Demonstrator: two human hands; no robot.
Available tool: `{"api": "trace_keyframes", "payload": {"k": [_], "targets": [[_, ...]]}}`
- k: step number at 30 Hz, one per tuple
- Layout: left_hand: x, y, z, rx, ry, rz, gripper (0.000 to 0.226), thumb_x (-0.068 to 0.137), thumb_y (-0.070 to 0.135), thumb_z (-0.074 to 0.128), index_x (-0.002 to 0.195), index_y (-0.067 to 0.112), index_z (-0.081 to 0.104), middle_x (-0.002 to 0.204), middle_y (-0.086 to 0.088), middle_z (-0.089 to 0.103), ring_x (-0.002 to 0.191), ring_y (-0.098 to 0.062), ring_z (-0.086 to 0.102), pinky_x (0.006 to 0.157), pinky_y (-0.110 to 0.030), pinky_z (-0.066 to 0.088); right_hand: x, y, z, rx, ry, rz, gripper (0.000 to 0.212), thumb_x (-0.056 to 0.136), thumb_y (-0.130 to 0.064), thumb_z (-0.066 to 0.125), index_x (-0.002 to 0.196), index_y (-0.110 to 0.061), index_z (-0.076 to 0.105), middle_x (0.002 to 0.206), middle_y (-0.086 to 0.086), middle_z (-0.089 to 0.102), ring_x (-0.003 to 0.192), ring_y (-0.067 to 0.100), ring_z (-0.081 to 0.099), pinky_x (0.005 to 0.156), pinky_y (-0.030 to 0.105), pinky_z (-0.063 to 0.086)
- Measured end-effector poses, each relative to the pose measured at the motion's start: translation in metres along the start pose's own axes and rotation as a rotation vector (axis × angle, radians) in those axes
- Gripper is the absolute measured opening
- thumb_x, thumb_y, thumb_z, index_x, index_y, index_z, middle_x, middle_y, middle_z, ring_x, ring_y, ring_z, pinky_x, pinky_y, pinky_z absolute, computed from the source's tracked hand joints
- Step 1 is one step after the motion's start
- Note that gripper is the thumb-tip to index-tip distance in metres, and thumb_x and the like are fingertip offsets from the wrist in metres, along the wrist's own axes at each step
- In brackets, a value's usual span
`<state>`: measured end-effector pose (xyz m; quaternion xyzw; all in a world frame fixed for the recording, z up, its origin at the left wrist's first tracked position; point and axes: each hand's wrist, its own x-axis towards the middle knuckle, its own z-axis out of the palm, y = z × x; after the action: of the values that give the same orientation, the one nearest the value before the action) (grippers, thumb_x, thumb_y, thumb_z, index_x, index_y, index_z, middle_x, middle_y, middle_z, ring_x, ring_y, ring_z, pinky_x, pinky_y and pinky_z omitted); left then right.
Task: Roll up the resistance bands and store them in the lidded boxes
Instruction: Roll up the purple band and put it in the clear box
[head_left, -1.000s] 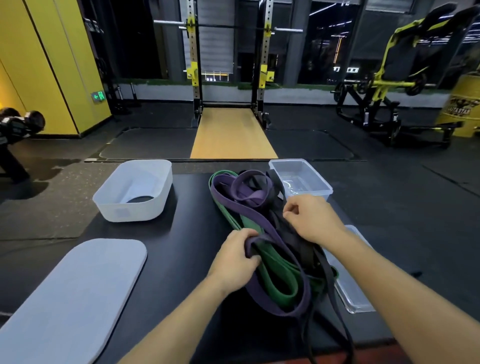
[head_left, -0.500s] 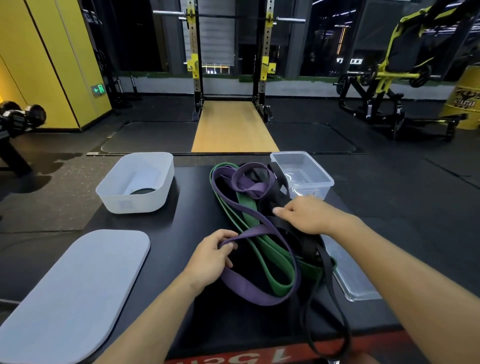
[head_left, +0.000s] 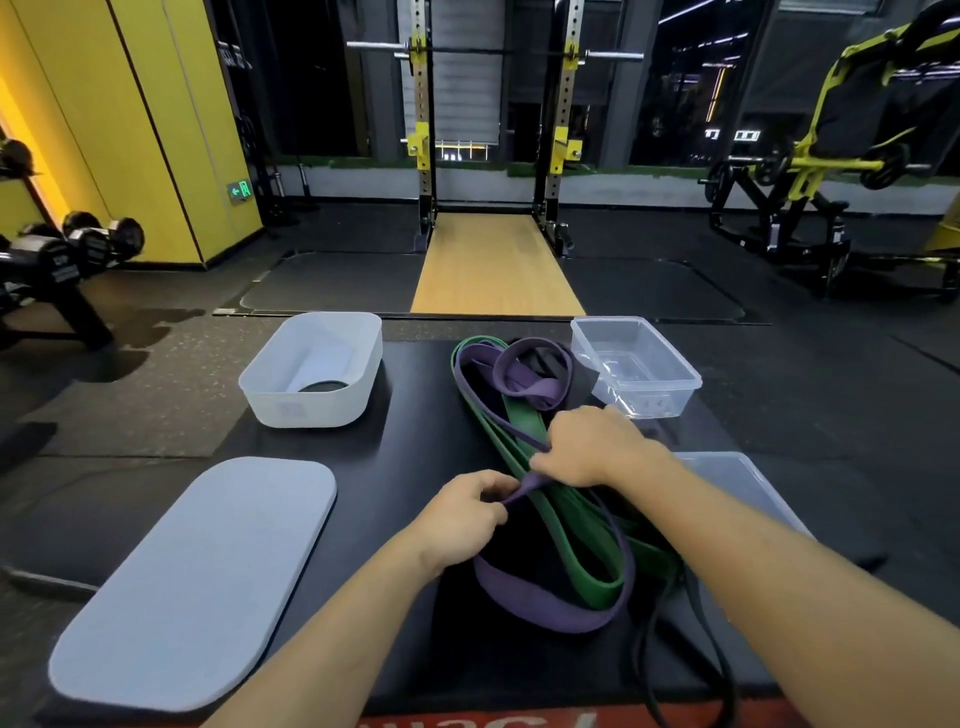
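Note:
A tangle of resistance bands lies in the middle of the black platform (head_left: 405, 467): a wide purple band (head_left: 545, 605), a green band (head_left: 566, 545) and a thin black band (head_left: 691, 660) trailing over the near edge. My left hand (head_left: 462, 514) pinches a stretch of the purple band. My right hand (head_left: 592, 447) grips the same purple band just beyond, over the green one. A white opaque box (head_left: 291, 400) stands open at the back left, its grey lid (head_left: 192, 577) flat in front of it. A clear box (head_left: 639, 364) stands at the back right, with its clear lid (head_left: 737, 478) under my right forearm.
The platform's near edge carries a red strip with white lettering (head_left: 493, 722). Dark rubber gym flooring surrounds it. A dumbbell rack (head_left: 62, 260) stands at the left, a squat rack (head_left: 488, 130) straight ahead, and a yellow weight machine (head_left: 831, 171) at the right.
Both hands have drawn together on the purple band: my left hand moved up and right, my right hand shifted toward it and now grips the purple band rather than the black one.

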<state>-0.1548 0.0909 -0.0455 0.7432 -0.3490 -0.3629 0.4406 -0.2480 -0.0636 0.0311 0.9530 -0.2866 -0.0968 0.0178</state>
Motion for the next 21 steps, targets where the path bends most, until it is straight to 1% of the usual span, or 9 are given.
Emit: {"api": "trace_keyframes", "payload": {"k": [1,3,5,8,10,13,16,19,21], "targets": [[0.000,-0.002,0.002,-0.013,-0.006,0.001,0.039,0.097,-0.002,0.055,0.120,0.029,0.064,0.110,0.007,0.069,0.088,-0.011,0.063,0.077,-0.023,0.052,0.003,-0.004,0.003,-0.060,-0.013,0.011,0.037,0.094,-0.054,0.056,0.091,-0.018,0.058,0.111,0.007,0.062,0.112,0.033,0.059,0.099,0.043,0.039],[-0.001,-0.004,0.004,-0.025,0.015,-0.002,0.028,0.104,0.006,0.052,0.123,0.025,0.060,0.103,0.003,0.066,0.081,-0.013,0.061,0.068,-0.024,0.052,0.008,-0.007,0.002,-0.172,0.110,0.037,0.035,0.096,-0.044,0.057,0.116,-0.017,0.066,0.127,0.008,0.056,0.120,0.031,0.053,0.102,0.044,0.036],[-0.001,-0.003,0.003,-0.098,0.062,0.009,0.024,0.108,0.011,0.049,0.125,0.018,0.064,0.094,-0.001,0.066,0.072,-0.012,0.061,0.069,-0.027,0.052,0.012,-0.008,-0.009,-0.110,0.243,0.039,0.032,0.098,-0.033,0.051,0.118,-0.013,0.067,0.126,0.010,0.053,0.119,0.033,0.051,0.098,0.043,0.039],[0.000,0.014,0.001,-0.451,0.132,0.011,0.024,0.111,0.007,0.043,0.116,0.010,0.067,0.085,-0.007,0.064,0.064,-0.014,0.061,0.060,-0.026,0.052,0.012,-0.009,-0.040,0.425,0.268,-0.008,0.028,0.101,-0.029,0.049,0.084,-0.011,0.062,0.100,0.014,0.064,0.100,0.038,0.063,0.075,0.037,0.044],[0.002,0.028,-0.002,-0.623,0.181,0.011,0.028,0.111,0.006,0.042,0.106,0.008,0.069,0.085,-0.009,0.064,0.066,-0.018,0.063,0.056,-0.026,0.052,0.006,-0.009,-0.063,0.786,0.260,-0.058,0.035,0.105,-0.030,0.048,0.084,-0.003,0.057,0.089,0.016,0.072,0.081,0.035,0.070,0.068,0.040,0.052],[0.004,0.041,-0.010,-0.631,0.181,0.019,0.031,0.113,0.010,0.039,0.108,0.007,0.069,0.084,-0.009,0.071,0.068,-0.017,0.067,0.061,-0.025,0.053,-0.005,-0.009,-0.081,1.030,0.191,-0.150,0.038,0.109,-0.033,0.046,0.098,0.001,0.060,0.088,0.022,0.075,0.057,0.025,0.066,0.058,0.037,0.051],[0.000,0.058,-0.017,-0.683,0.171,0.039,0.037,0.114,0.016,0.034,0.113,0.008,0.070,0.084,-0.010,0.076,0.068,-0.018,0.067,0.067,-0.028,0.054,-0.002,-0.013,-0.075,1.013,0.199,-0.179,0.042,0.109,-0.038,0.046,0.092,-0.004,0.062,0.077,0.021,0.069,0.061,0.026,0.060,0.061,0.038,0.043],[-0.003,0.069,-0.029,-0.737,0.148,0.063,0.041,0.112,0.037,0.039,0.125,0.017,0.072,0.113,-0.006,0.079,0.099,-0.017,0.076,0.082,-0.033,0.060,0.002,-0.016,-0.062,1.093,0.154,-0.140,0.039,0.107,-0.037,0.049,0.087,-0.011,0.069,0.073,0.004,0.063,0.064,0.019,0.051,0.059,0.033,0.036],[-0.006,0.067,-0.039,-0.830,0.046,0.032,0.064,0.104,0.066,0.040,0.130,0.016,0.071,0.124,-0.011,0.075,0.116,-0.023,0.073,0.096,-0.042,0.057,0.001,-0.013,-0.057,1.074,0.092,-0.198,0.032,0.103,-0.029,0.056,0.087,-0.007,0.073,0.078,0.005,0.065,0.071,0.018,0.054,0.064,0.036,0.041]]}}
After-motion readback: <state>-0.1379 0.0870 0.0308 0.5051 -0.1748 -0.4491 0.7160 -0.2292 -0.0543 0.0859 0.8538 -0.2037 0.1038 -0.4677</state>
